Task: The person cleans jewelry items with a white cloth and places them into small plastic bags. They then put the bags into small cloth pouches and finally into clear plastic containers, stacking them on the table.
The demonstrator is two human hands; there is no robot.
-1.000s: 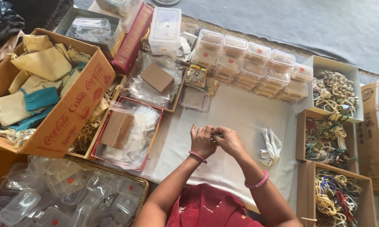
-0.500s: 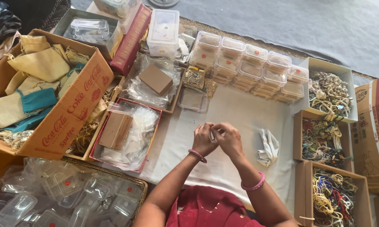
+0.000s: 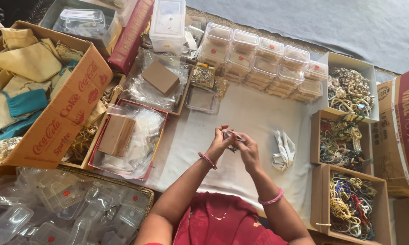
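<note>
White cloth [image 3: 258, 113] on floor — both hands [image 3: 235, 141] meet above it.

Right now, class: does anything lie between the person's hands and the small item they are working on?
Nothing visible does. The left hand and right hand already pinch the small item between them, above the white cloth.

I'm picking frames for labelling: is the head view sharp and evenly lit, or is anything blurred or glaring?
Head view: soft, even daylight, no hard shadows; mild glare on the clear lidded boxes; the small item between the left hand and right hand is too small and blurred to identify; edges slightly stretched.
</note>
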